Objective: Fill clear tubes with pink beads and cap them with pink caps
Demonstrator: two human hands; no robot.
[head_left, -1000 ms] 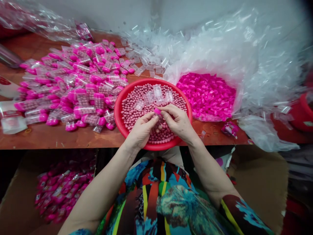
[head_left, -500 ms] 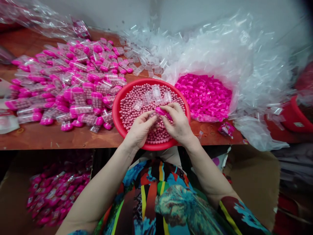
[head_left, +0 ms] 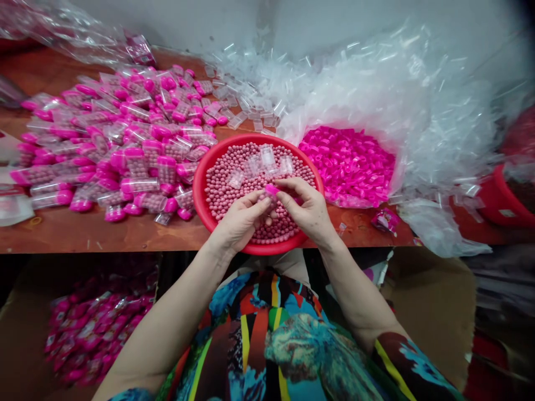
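Over a red basin [head_left: 200,192] of small pink beads [head_left: 225,161], both my hands meet. My left hand [head_left: 242,218] is closed around a small clear container, mostly hidden by the fingers, with pink beads showing through it. A bright pink cap [head_left: 271,190] sits at the container's upper end. The fingers of my right hand [head_left: 304,209] pinch at this cap from the right. Several clear empty containers [head_left: 267,158] lie on the beads behind my hands.
Filled containers with pink caps [head_left: 137,139] are heaped on the wooden table [head_left: 167,236] at left. A plastic bag of loose pink caps [head_left: 346,167] stands right of the basin. Behind it spread many clear containers [head_left: 451,111]. Below the table, a box holds pink packages [head_left: 104,334].
The pink cap, earlier tilted between my right fingers, now sits against the end of the container in my left hand. The fingers of my right hand have shifted slightly around it.
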